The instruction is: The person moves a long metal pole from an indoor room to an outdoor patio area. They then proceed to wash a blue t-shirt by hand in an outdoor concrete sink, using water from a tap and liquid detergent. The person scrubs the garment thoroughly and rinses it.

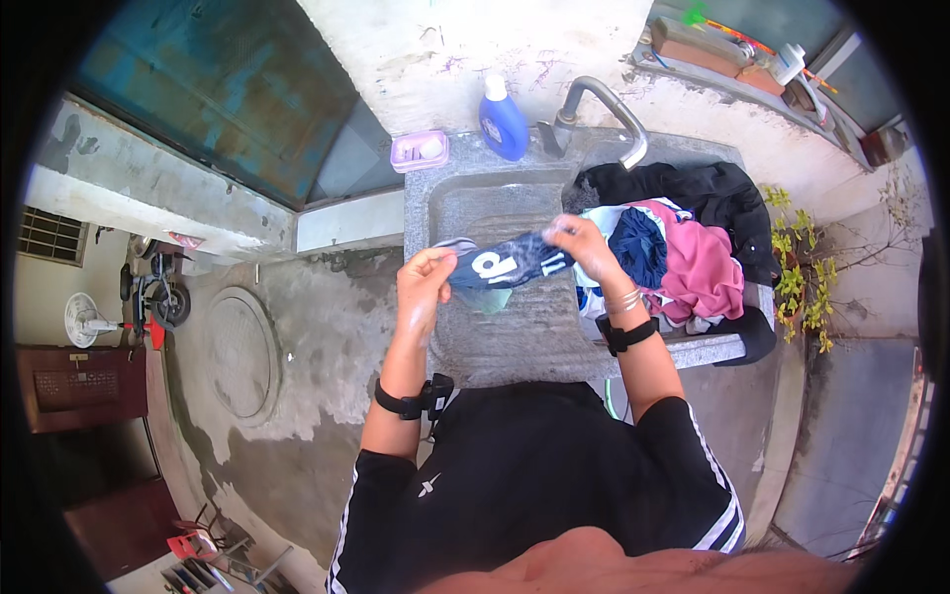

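Observation:
A dark blue cloth garment with white lettering is stretched between my two hands above the ribbed washboard of a stone sink. My left hand pinches its left end, and my right hand grips its right end. White suds show on the cloth and on both hands. Below the garment, a pale green piece lies against the washboard; whether it is cloth or soap I cannot tell. Beside my right hand, pink cloth, a bunched navy cloth and black clothes fill the right basin.
Behind the washboard stand a blue detergent bottle with a white cap and a pink soap dish. A metal faucet arches over the sink's back edge. A leafy plant grows at the right, past the basin.

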`<state>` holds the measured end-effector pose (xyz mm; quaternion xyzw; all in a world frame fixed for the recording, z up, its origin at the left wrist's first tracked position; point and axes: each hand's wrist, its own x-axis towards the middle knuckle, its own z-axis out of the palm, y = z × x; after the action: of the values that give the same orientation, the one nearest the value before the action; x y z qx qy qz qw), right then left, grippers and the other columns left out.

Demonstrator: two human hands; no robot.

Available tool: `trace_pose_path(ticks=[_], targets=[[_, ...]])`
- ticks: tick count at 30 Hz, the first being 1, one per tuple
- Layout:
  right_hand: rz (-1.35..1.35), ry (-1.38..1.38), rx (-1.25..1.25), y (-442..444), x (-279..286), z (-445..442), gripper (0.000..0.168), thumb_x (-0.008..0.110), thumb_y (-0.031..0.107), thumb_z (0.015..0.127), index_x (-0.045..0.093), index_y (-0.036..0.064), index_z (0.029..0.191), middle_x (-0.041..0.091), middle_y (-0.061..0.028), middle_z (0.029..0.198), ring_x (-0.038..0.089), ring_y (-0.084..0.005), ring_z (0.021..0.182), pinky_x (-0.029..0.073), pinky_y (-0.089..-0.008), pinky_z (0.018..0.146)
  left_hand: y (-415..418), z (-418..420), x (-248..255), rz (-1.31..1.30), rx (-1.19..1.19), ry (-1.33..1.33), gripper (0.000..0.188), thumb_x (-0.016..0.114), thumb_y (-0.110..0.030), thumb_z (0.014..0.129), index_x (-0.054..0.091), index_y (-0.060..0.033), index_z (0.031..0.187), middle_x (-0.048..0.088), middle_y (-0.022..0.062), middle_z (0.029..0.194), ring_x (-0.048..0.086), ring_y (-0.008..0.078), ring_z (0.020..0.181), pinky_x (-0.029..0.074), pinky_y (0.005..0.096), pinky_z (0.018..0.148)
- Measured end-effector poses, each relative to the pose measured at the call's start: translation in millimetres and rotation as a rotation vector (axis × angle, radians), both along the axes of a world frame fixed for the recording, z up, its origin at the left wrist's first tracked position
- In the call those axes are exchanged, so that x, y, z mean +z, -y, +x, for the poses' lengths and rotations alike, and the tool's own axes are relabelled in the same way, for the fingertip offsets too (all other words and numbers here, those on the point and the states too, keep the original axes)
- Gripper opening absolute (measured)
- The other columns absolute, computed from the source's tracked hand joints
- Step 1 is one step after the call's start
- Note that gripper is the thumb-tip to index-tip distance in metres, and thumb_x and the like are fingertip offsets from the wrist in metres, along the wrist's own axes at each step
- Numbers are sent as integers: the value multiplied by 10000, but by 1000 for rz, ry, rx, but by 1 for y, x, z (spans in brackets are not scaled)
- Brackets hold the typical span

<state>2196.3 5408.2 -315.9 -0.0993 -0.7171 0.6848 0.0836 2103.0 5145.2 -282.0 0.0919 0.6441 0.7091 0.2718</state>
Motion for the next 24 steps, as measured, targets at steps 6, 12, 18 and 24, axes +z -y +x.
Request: trace_pose_path(ticks=[6,12,18,24], targets=[[-27,-20,-103,77,11,2,176,586,188,829,587,13,813,622,-30,756,553,-87,662,450,-237,603,-33,39,-27,114,20,652,332,544,-304,884,523,-110,1153,552,65,988,577,203,796,516,349,726],[963,-230,-26,142,-19,-3,147,589,220,760,569,83,711,594,-137,687,593,-315,609,468,-403,527,-37,46,-67,331,-9,664,322,461,-295,911,528,-55,1115,605,120,1037,610,228,921,511,389,804],[562,-178,-489,118,-15,-16,173,592,245,758,572,75,733,569,-142,640,580,-334,590,469,-407,552,-52,39,-42,348,47,846,207,523,-242,865,575,-74,975,638,60,910,632,187,803,530,318,725],[1111,-335,-258,131,-15,-11,116,578,196,723,570,107,650,580,-109,613,565,-284,512,447,-377,482,-46,27,-39,396,-91,1034,202,546,-271,829,589,-74,847,631,55,768,623,184,695,518,333,627]])
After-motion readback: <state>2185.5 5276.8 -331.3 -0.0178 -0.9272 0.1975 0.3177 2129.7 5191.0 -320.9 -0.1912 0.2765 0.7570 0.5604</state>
